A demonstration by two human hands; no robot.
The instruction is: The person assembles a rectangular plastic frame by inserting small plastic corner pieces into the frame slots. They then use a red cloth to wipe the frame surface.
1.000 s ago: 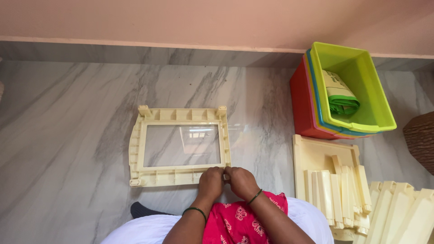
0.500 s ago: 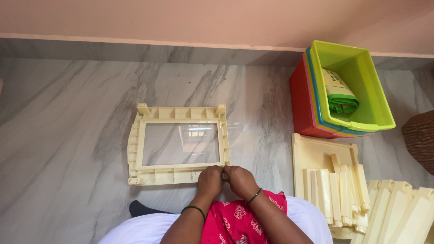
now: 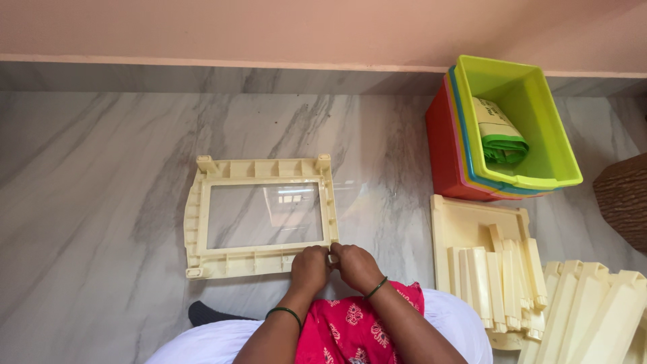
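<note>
Two hands meet at the near right corner of a cream plastic frame (image 3: 261, 218), a moulded rectangle with ribbed edges, small lugs at its corners and a clear glossy pane in its opening; it lies flat on the floor, directly ahead of the person's lap. Left hand (image 3: 309, 269): fingers curled down against the frame's near rail, knuckles up; whether they pinch anything small cannot be told. Right hand (image 3: 356, 267): likewise curled, fingertips pressed at the same corner and touching the left hand; what it holds, if anything, is hidden. Each wrist carries a thin dark green bangle.

Right of the frame, well apart: a flat cream plastic panel (image 3: 465, 226) bearing a loose heap of cream plastic slats (image 3: 502, 280), long and narrow; further right, more slats of larger section (image 3: 593, 317). Beyond the panel, against the wall: nested rectangular plastic bins (image 3: 515, 128), lime green innermost, then blue, pink and red, holding a folded green and white packet (image 3: 500, 131). Far right of the frame: the edge of a brown woven basket (image 3: 623, 202).

Surface: polished grey-veined marble floor (image 3: 101, 202), with a matching skirting strip and a plain pink wall (image 3: 269, 30) behind the frame
</note>
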